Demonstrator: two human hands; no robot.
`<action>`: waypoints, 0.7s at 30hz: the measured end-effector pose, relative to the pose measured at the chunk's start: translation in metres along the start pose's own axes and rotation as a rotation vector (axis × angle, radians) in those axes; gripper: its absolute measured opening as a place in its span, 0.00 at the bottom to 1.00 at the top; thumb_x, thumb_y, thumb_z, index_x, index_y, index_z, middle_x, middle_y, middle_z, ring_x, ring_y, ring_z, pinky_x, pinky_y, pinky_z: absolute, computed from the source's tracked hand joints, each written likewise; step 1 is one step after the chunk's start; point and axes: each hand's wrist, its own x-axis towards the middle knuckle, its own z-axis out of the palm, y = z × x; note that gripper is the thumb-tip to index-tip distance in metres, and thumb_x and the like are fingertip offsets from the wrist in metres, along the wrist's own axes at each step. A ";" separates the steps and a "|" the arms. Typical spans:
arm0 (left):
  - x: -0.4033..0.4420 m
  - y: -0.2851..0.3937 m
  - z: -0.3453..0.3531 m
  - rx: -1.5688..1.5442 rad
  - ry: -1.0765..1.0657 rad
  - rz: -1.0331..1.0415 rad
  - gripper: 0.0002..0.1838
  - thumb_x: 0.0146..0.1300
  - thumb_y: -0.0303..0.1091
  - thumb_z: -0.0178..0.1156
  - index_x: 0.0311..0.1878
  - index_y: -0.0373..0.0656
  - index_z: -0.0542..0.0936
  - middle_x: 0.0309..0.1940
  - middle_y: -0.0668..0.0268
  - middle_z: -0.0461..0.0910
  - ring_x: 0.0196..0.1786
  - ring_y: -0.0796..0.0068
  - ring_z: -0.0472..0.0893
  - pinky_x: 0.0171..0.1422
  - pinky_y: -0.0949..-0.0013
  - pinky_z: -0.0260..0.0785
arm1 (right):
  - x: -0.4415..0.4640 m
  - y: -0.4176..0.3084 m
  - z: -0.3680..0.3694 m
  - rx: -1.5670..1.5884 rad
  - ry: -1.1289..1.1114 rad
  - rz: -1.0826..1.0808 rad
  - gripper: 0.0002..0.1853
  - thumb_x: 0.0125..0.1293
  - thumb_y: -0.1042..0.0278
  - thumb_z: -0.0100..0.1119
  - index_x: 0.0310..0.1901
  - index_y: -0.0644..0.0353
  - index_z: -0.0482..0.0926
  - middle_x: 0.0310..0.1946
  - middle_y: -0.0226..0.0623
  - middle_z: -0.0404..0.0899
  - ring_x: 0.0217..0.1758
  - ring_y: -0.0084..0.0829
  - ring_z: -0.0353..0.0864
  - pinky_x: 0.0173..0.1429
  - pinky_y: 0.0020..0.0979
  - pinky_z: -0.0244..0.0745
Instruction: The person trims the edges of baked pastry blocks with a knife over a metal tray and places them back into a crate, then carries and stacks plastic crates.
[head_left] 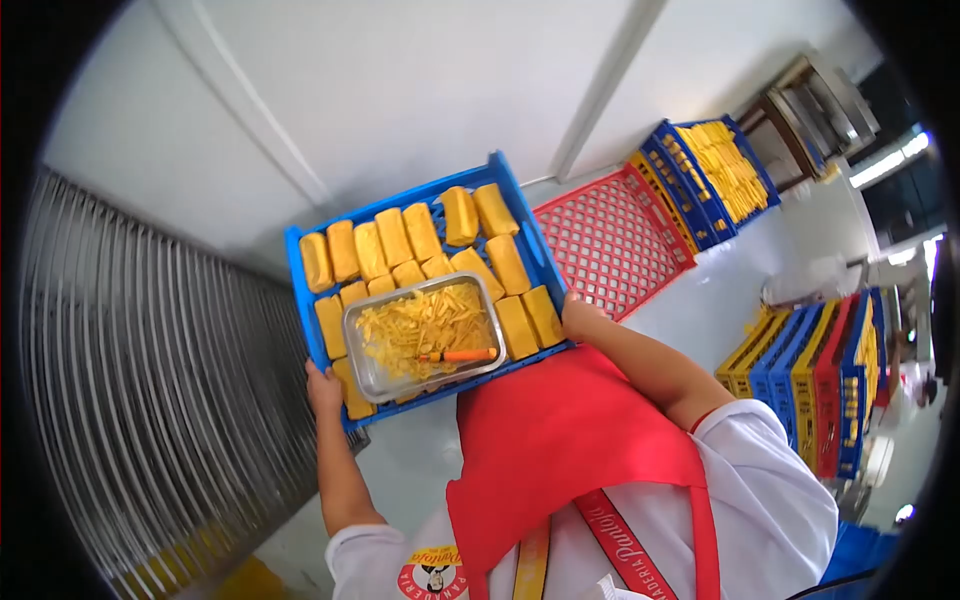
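Observation:
A blue plastic crate (527, 200) is held level in front of my body. My left hand (324, 389) grips its left side near the front corner, and my right hand (580, 316) grips the right side; on both, the fingers are partly hidden by the crate. Inside lie several yellow oblong blocks (393, 236), whose exact kind I cannot tell. On top of the front ones rests a metal pan (364, 378), slightly tilted. It holds yellow strips and scraps (420, 325) and a tool with an orange handle (468, 355).
On my left stands a tall metal rack (150, 390), close to the crate. A red crate (610, 240) sits on the floor beyond my right hand. Farther right are blue crates with yellow pieces (722, 165) and a stack of coloured crates (800, 375). A white wall (400, 90) rises ahead.

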 end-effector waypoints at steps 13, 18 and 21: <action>-0.013 0.024 -0.015 0.030 -0.039 -0.068 0.24 0.66 0.31 0.54 0.62 0.34 0.64 0.45 0.37 0.78 0.49 0.36 0.78 0.54 0.44 0.69 | 0.020 0.005 0.030 0.104 0.298 -0.127 0.20 0.73 0.56 0.43 0.53 0.66 0.59 0.35 0.62 0.80 0.40 0.59 0.82 0.44 0.54 0.76; -0.007 0.001 0.010 0.008 -0.009 -0.034 0.26 0.67 0.32 0.53 0.66 0.35 0.62 0.48 0.36 0.77 0.53 0.37 0.77 0.57 0.47 0.69 | 0.037 0.008 0.031 0.074 0.410 -0.161 0.20 0.73 0.54 0.43 0.52 0.65 0.60 0.34 0.59 0.82 0.38 0.56 0.83 0.41 0.52 0.78; -0.021 -0.001 0.009 0.021 -0.080 -0.086 0.30 0.67 0.33 0.54 0.70 0.36 0.59 0.52 0.36 0.75 0.56 0.38 0.76 0.60 0.48 0.68 | 0.040 0.012 0.048 0.121 0.384 -0.163 0.25 0.73 0.54 0.44 0.61 0.65 0.59 0.33 0.60 0.81 0.37 0.58 0.83 0.40 0.53 0.78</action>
